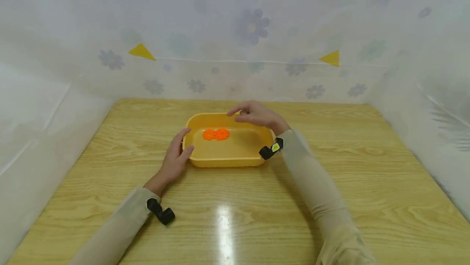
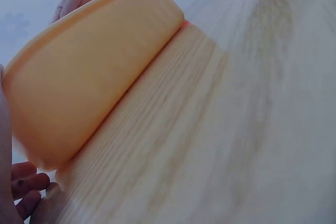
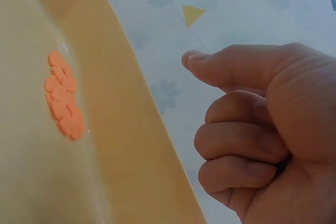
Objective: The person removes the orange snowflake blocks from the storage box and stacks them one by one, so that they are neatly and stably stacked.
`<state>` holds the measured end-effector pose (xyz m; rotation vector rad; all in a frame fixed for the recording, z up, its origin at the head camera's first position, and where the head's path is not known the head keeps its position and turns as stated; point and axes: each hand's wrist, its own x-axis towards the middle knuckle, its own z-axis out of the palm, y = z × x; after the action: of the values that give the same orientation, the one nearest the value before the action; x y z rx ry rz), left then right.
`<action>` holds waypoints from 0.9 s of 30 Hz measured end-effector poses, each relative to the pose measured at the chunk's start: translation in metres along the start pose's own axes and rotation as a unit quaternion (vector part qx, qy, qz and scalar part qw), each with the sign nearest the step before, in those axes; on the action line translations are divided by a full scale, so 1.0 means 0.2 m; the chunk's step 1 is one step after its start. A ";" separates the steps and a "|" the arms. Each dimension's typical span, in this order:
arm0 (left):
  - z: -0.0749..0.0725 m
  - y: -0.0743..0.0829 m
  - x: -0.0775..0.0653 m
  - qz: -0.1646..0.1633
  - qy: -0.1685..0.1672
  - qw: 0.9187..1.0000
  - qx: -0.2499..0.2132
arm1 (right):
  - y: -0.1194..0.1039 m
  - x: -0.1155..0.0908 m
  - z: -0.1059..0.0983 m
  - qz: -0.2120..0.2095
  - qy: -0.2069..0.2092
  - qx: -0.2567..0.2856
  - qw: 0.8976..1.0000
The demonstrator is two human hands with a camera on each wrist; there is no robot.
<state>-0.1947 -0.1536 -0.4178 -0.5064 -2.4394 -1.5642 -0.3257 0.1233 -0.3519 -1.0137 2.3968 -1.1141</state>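
Observation:
A yellow plastic basin (image 1: 227, 162) with rounded corners sits on the wooden table. Inside, towards its far left, lie orange flower-shaped pieces (image 1: 216, 134), close together and partly overlapping. My left hand (image 1: 174, 159) grips the basin's left end, with thumb and forefinger at the rim; some fingertips show by the basin's lower corner in the left wrist view. Over the far right rim hovers my right hand (image 1: 257, 115), holding nothing visible. Its forefinger reaches left, while the other fingers (image 3: 236, 142) are loosely curled in the right wrist view.
Wood-grained table (image 1: 235, 199) surrounds the basin. A pale flower-printed sheet (image 1: 220, 24) hangs behind and at both sides, with two yellow triangles on it. Black wrist cameras are strapped over both beige sleeves (image 1: 312, 175).

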 end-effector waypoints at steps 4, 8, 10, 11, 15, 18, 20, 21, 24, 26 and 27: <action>0.01 0.00 0.00 -0.001 -0.001 1.000 0.001 | -0.01 0.03 0.01 -0.004 -0.019 0.006 1.000; 0.01 0.00 0.00 -0.001 -0.003 1.000 -0.002 | -0.01 0.05 0.03 -0.007 -0.032 0.012 0.999; 0.01 0.01 0.00 -0.001 -0.004 1.000 -0.003 | 0.00 0.06 0.04 -0.004 -0.037 0.009 0.999; 0.02 0.01 0.00 0.000 -0.004 1.000 -0.004 | 0.00 0.07 0.04 -0.003 -0.038 0.007 0.999; 0.02 0.01 0.00 -0.001 -0.006 1.000 -0.001 | 0.00 0.08 0.05 0.009 -0.047 0.000 0.999; 0.03 0.01 0.00 -0.001 -0.008 1.000 0.000 | 0.00 0.09 0.05 0.017 -0.065 0.005 0.998; 0.03 0.01 0.00 -0.001 -0.009 1.000 0.000 | 0.01 0.10 0.05 0.022 -0.080 0.010 0.997; 0.03 0.01 0.00 -0.001 -0.009 1.000 0.000 | 0.02 0.11 0.06 0.022 -0.088 0.012 0.996; 0.03 0.00 0.00 0.000 -0.010 1.000 -0.001 | 0.04 0.12 0.07 0.022 -0.106 0.017 0.994; 0.03 0.00 0.00 0.000 -0.009 1.000 -0.005 | 0.06 0.13 0.07 0.022 -0.112 0.014 0.993; 0.02 0.00 0.00 0.001 -0.009 1.000 -0.007 | 0.06 0.14 0.07 0.022 -0.114 0.009 0.993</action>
<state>-0.1949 -0.1492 -0.4198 -0.5264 -2.4428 -1.5834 -0.3426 0.1014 -0.3695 -1.0180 2.2128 -0.9488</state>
